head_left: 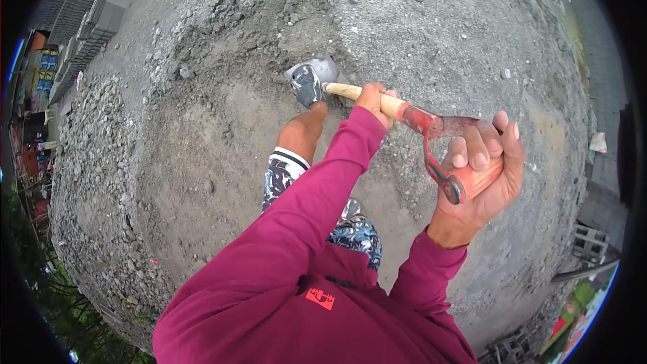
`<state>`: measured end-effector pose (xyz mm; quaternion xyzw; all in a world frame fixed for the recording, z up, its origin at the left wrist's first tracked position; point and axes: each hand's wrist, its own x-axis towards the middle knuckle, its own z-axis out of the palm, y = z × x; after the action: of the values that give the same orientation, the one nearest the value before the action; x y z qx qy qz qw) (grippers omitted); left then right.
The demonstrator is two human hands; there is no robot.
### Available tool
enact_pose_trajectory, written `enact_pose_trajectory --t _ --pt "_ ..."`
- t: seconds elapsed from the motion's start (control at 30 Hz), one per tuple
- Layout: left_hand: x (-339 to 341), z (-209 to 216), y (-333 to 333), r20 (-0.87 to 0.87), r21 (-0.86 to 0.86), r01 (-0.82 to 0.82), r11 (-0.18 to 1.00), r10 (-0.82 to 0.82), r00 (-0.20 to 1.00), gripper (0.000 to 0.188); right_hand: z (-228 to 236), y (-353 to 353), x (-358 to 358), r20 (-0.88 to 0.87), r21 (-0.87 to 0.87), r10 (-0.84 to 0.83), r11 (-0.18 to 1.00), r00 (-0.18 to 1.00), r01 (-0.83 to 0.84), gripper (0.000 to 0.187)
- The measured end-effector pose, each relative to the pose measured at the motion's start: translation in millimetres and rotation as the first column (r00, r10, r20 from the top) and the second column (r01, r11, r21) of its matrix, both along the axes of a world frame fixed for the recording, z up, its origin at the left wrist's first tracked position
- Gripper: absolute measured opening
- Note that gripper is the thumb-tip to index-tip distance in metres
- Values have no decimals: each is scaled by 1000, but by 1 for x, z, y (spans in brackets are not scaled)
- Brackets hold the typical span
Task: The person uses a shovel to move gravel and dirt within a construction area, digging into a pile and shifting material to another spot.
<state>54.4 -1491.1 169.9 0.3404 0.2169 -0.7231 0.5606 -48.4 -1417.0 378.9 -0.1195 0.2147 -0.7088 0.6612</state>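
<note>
A shovel with a pale wooden shaft [345, 91] and a red D-shaped grip reaches from my chest side out to the ground. My right hand [482, 165] is closed round the wooden crossbar of the grip. Lower on the shaft, just below the red socket, my left hand [375, 103] is wrapped round the wood. The grey metal blade [328, 69] meets the loose gravel, and how deep its edge sits is hidden. My foot in a dark patterned shoe [306, 85] rests on the blade's top.
Dug, darker soil [249, 34] lies beyond the blade, with pale gravel around it. Stacked grey blocks [94, 30] stand at the far left. Hollow blocks [590, 243] sit at the right edge. Stones [101, 155] are heaped along the left.
</note>
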Motion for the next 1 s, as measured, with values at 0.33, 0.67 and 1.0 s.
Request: enact_pose_trajectory --t 0.33,0.67,1.0 --pt "-120 -103 57 131 251 -6 968 -28 991 24 -102 94 -133 -250 215 -86 966 964 142 19" --pt "-60 -132 148 203 163 194 967 -225 953 14 -125 209 -94 0 337 -40 941 999 37 22" --pt "-45 -135 235 33 115 48 992 -52 998 23 -44 295 -97 88 423 40 903 995 -74 36"
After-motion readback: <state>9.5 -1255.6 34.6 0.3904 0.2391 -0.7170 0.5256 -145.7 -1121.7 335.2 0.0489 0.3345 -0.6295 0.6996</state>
